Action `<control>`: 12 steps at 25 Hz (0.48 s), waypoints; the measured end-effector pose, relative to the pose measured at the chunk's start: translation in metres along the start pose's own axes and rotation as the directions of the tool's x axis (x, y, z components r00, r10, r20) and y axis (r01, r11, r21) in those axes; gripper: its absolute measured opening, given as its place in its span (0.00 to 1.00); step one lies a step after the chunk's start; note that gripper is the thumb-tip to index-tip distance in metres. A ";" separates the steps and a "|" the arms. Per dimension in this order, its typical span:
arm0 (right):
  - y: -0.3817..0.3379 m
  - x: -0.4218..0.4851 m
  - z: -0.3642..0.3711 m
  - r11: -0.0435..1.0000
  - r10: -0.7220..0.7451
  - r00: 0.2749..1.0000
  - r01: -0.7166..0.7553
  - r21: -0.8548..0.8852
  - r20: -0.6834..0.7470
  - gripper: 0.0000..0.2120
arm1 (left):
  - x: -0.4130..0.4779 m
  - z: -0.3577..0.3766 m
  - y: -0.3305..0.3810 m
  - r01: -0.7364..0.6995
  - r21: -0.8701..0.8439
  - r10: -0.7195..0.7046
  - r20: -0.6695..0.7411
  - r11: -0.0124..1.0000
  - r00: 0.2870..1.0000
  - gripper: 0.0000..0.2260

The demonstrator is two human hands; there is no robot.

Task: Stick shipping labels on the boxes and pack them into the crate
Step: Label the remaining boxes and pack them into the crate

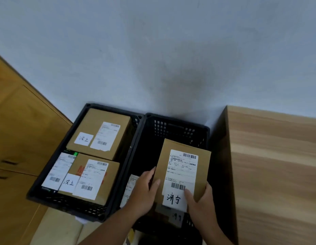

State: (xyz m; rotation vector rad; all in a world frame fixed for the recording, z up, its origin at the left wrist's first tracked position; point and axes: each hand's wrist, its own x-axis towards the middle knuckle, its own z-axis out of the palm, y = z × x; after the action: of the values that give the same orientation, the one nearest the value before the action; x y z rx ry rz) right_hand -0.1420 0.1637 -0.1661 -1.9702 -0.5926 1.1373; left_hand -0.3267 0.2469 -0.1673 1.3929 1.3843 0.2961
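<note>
Hands (173,193) hold labelled box (183,172) over right black crate (173,127).

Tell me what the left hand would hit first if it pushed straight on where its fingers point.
The left hand points forward-right, straight into the labelled box it touches at the left edge. Nothing else comes first; depth beyond is unclear.

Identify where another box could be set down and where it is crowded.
Free: the right crate's floor between its back wall and the held box; the wooden tabletop beside it. Crowded: the left crate, filled by three labelled parcels, and the right crate's near end, where the left hand and right hand hold the box.
</note>
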 end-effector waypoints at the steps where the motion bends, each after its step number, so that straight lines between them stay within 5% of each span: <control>1: 0.018 0.005 0.012 1.000 0.029 0.999 -0.029 -0.001 -0.013 0.36 | 0.006 0.008 -0.019 0.016 0.044 -0.017 0.012 0.999 1.000 0.24; 7: 0.078 0.018 0.045 0.961 0.264 0.964 -0.266 -0.079 -0.024 0.38 | 0.015 0.038 -0.077 0.069 0.296 -0.106 0.112 0.953 0.988 0.37; 12: 0.082 0.015 0.059 0.903 0.399 0.914 -0.405 -0.141 -0.072 0.40 | 0.010 0.051 -0.082 -0.012 0.652 -0.051 0.078 0.758 0.996 0.36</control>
State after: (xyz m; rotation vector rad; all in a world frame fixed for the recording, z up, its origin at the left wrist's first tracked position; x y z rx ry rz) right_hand -0.1847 0.1490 -0.2576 -2.3150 -0.2585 1.3236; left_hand -0.3287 0.2065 -0.2556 1.9300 1.4908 -0.3092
